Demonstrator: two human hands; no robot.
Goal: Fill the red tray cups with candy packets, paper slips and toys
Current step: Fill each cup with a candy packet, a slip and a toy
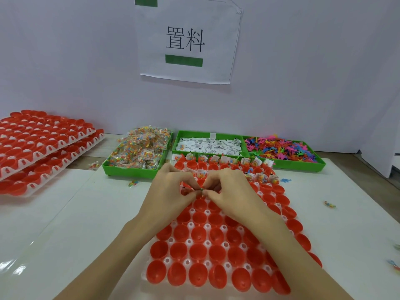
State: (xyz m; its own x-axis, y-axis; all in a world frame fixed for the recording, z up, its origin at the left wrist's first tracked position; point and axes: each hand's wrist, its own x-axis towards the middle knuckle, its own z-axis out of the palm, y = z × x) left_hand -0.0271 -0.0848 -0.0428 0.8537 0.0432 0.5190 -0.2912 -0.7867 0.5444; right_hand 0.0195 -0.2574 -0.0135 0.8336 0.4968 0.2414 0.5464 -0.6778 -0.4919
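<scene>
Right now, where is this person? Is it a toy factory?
Probably a packing bench in a small factory or workshop. Three green bins hold candy packets, paper slips and plastic toys. Both hands, left hand and right hand, work over a red tray of cups, with more trays stacked nearby.

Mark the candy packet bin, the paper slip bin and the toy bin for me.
candy packet bin (121, 171): head view, on its green front wall.
paper slip bin (195, 134): head view, on its green back rim.
toy bin (303, 166): head view, on its green front wall.
</scene>
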